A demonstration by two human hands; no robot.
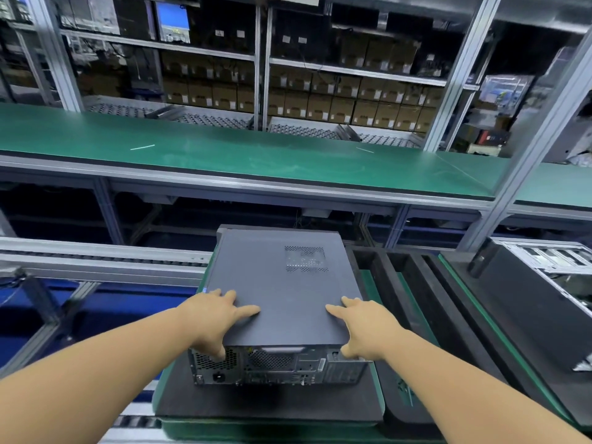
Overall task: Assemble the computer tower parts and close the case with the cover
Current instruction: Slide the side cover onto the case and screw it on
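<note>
Steel, thin and stiff, makes up the cover [282, 283], which lies flat on top of the tower [275, 363]; the tower rests on its side on a dark pad [269, 402] atop a green tray [166, 379], its rear ports facing the person. Both hands sit at the cover's near corners. The left hand [214, 318] has its fingers [246, 310] spread flat on the panel and its thumb hooked down over the rear edge; the right hand [362, 325] mirrors it, fingers apart and pressing, gripping nothing. The panel looks light but smooth (slippery under bare palms), so flat pressure near the corners suits sliding it home better than a pinch. The full tower is likely heavy, and is best lifted from beneath at both sides. A second, open chassis [551, 261] stands to the right.
</note>
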